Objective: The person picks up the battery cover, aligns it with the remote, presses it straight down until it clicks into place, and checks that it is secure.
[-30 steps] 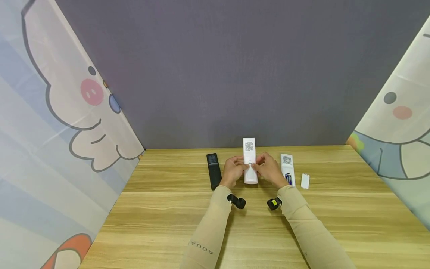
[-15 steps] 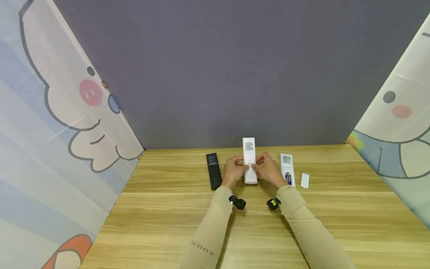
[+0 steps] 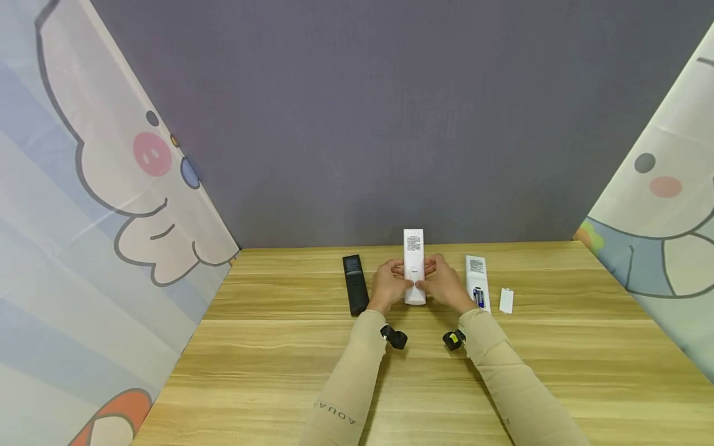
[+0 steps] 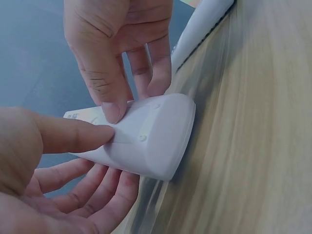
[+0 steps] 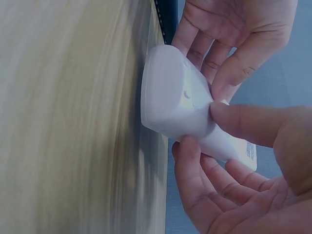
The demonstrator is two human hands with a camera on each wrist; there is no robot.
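A white remote control [image 3: 414, 244] lies back side up between both hands, its label at the far end. My left hand [image 3: 388, 282] grips its left side, fingers along the edge and thumb pressed on the back. On the opposite side my right hand [image 3: 443, 284] grips it the same way. In the left wrist view the two thumbs nearly meet on the back of the white remote control [image 4: 168, 126], near its rounded end. The right wrist view shows that end of the remote control [image 5: 163, 87] close to the table; whether it touches is unclear.
To the left lies a black remote [image 3: 356, 286]. A second white remote [image 3: 476, 269] sits at the right, with blue batteries [image 3: 478, 297] in its uncovered compartment. Beside it is a loose white battery cover [image 3: 506, 300]. A grey wall [image 3: 390, 124] rises behind the wooden table [image 3: 268, 347].
Both thumbs have slid a little toward the near end of the white remote control, so the round mark on its back shows more fully. The other remotes have stayed put.
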